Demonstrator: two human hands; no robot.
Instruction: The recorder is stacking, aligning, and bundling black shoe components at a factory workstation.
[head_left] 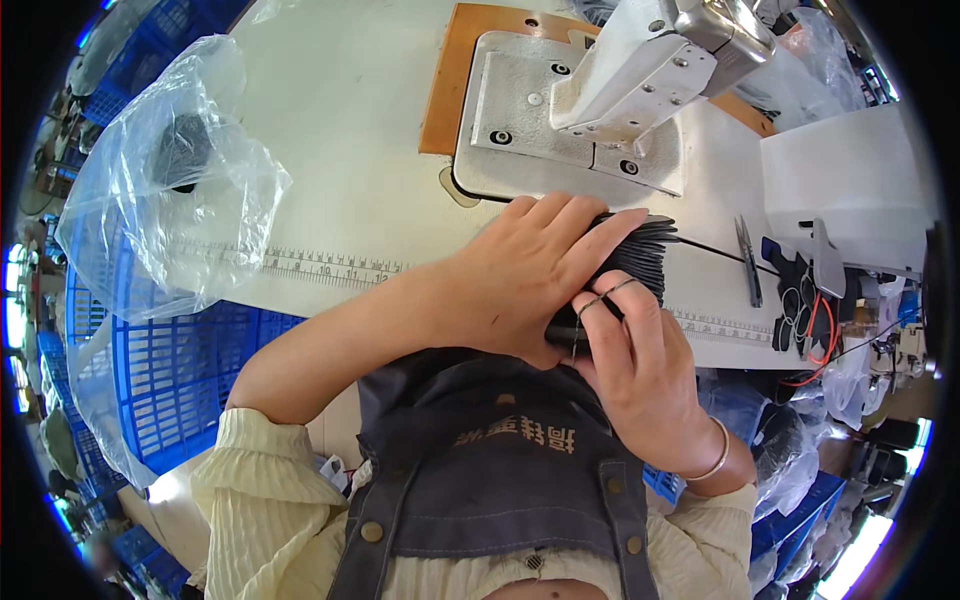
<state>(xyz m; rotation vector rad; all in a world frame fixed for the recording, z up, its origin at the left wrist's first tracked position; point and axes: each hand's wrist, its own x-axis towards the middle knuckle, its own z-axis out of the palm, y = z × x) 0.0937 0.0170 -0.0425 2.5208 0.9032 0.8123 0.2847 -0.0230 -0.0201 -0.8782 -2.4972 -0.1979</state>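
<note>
A thick bundle of thin black flat pieces [648, 255] is held at the table's front edge, close to my body, its layered ends fanned toward the right. My left hand [535, 275] is closed around the bundle from the left, with its fingers over the far side. Bent against the bundle's near right side are the fingers of my right hand [645, 370]. A thin dark band [592, 304] crosses those fingers and runs down toward the bundle's lower end. My palms hide much of the bundle.
Beyond my hands stands a white sewing machine [640, 80] on its bed plate. At right lie thread snips [748, 262] and scissors [797, 303]. A clear plastic bag [175, 180] hangs over a blue crate [180, 370] at left. Measuring tape [300, 264] lines the table's front.
</note>
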